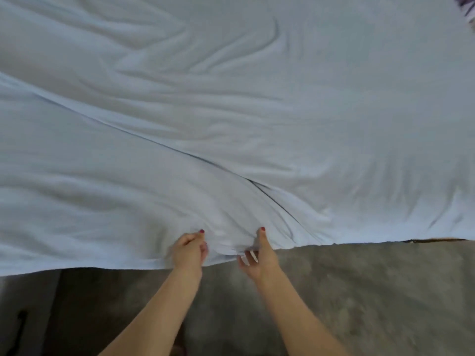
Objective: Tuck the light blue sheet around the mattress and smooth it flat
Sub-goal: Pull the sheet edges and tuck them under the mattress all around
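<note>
Two hands work the near edge of the sheet [231, 124], close together. The left hand [189, 251] has its fingers curled tight on the cloth, thumb pressed on top, bunching the edge into its grip. The right hand [258, 255] pinches the same edge: its thumb lies straight along the top of the cloth while the fingers [248, 256] hook up from underneath. Between the two thumbs the cloth humps up in a small bundle.

Beyond the fingertips the pale blue sheet spreads over the whole bed, and it is far from flat. A long dark crease runs from just past the right thumb away to the far left, and softer ripples fan out from both grips. Farther off, looser folds swirl across the top.

On the wrist side of the hands the sheet's edge ends and grey floor [359, 291] shows under both forearms. Well beyond the right hand, at the far corner, a scrap of purple patterned fabric [466, 6] peeks in.
</note>
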